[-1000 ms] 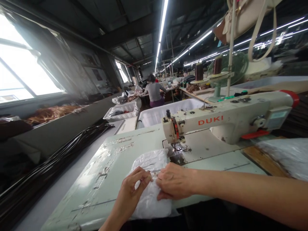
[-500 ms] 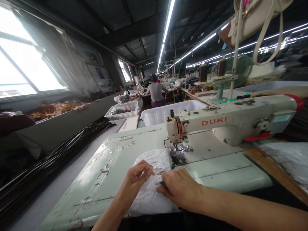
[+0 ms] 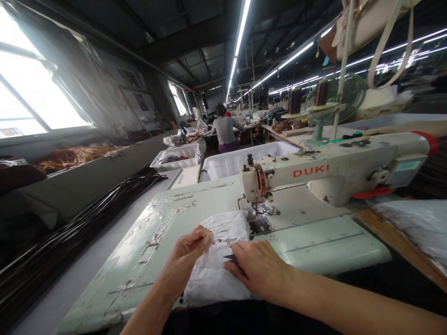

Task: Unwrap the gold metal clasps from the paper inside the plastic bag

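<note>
We see L hand (image 3: 185, 253) pinched, held item too small to tell; R hand (image 3: 258, 265) grips black snips (image 3: 230, 257), prob steadying white plastic pkg (image 3: 216, 274) just front of DUKI sewing machine (image 3: 314, 174)

Daylight blows the windows (image 3: 35, 88) at upper left out to white, while strip lights (image 3: 240, 35) streak the dim ceiling (image 3: 188, 28). The left hand (image 3: 183, 260) and right hand (image 3: 260, 267) cast only faint shadows — the frame's edges stretch and smear, worst at far right.
</note>
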`<state>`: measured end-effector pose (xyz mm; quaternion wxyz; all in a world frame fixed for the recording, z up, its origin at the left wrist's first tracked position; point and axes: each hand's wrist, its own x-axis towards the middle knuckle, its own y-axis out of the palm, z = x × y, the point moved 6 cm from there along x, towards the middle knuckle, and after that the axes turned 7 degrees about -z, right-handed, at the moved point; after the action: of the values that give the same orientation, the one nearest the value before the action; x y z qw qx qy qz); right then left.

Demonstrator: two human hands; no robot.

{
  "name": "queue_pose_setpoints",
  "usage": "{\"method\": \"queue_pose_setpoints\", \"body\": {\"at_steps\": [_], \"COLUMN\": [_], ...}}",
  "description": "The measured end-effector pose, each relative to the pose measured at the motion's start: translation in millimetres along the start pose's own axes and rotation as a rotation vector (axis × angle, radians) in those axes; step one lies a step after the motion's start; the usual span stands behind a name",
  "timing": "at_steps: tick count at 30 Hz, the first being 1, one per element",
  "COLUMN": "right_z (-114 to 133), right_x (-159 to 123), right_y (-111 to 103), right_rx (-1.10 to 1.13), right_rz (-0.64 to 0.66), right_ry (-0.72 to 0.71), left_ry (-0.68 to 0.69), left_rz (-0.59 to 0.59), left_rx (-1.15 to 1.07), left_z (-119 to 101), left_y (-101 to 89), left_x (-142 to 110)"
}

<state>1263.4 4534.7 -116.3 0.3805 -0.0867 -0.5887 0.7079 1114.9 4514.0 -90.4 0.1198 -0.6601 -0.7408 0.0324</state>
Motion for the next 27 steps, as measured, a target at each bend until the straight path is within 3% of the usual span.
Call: {"method": "queue_pose_setpoints", "body": {"at_steps": [7,15,19,23,27], "right_z": [29,25,49,61,48], "right_x": [-1,-5,11,23,17], "right_y": [13,0,8,27,30], "right_rx": [-0.009,0.009,0.027,0.044,0.075], "right_rz": [-0.032,-0.012,0.091,0.188,0.005], "right_ry": [0.047,0.106,0.050,0.075,0.102], "left_ry": [0.015,0.018,0.020,-0.013,-0.067], "left_rz": [0.001,-0.002,0.009,-0.065,-0.129], "left_rx": [-0.050,-0.064,-0.089,-0.253,-0.440], "left_z": [1,3,2,2,11], "left_y": [-10.5,-13.2,-9.9,-32.3,-62.1], "left_x": [-8,-9,-7,-5,-2]}}
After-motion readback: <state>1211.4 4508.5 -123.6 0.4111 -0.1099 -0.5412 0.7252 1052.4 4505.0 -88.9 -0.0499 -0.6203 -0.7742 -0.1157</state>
